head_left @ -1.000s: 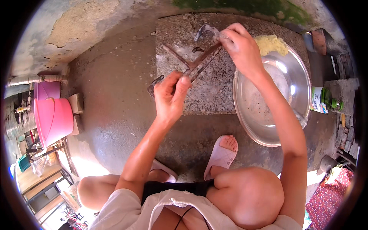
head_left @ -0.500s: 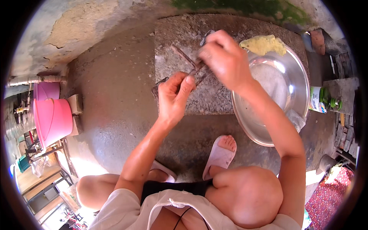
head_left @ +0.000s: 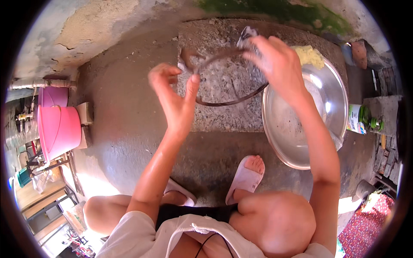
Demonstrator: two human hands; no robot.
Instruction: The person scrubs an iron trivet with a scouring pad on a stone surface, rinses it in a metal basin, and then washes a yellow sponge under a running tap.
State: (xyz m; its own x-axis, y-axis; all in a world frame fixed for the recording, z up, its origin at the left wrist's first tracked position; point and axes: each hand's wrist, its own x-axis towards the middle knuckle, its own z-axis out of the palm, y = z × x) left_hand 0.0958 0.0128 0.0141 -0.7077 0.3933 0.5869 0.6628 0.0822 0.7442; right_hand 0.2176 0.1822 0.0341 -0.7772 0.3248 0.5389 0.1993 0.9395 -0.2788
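A long, thin dark brown strap [head_left: 230,103], much like a belt, bends in a loose loop above the rough stone slab [head_left: 215,118]. My right hand [head_left: 277,64] grips it at the loop's right side, its fingers partly blurred. A crumpled, shiny grey-white piece [head_left: 247,36] shows at those fingers; its kind is unclear. My left hand [head_left: 174,92] is spread, thumb apart from the fingers, close to the strap's curled, smeared left part. Beside my right forearm stands a wide metal basin [head_left: 282,120], a yellow sponge-like piece [head_left: 310,57] at its far rim.
A green-and-white bottle [head_left: 357,119] lies right of the basin. At the left are a pink bucket [head_left: 60,131] and a purple one [head_left: 56,96] behind it. My slippered feet [head_left: 247,176] rest on wet concrete before the slab. A stained wall [head_left: 103,30] bounds the far side.
My left hand has opened and moved left, off the strap it gripped. My right hand has shifted right, and the strap has spread from a bundle into a wide loop.
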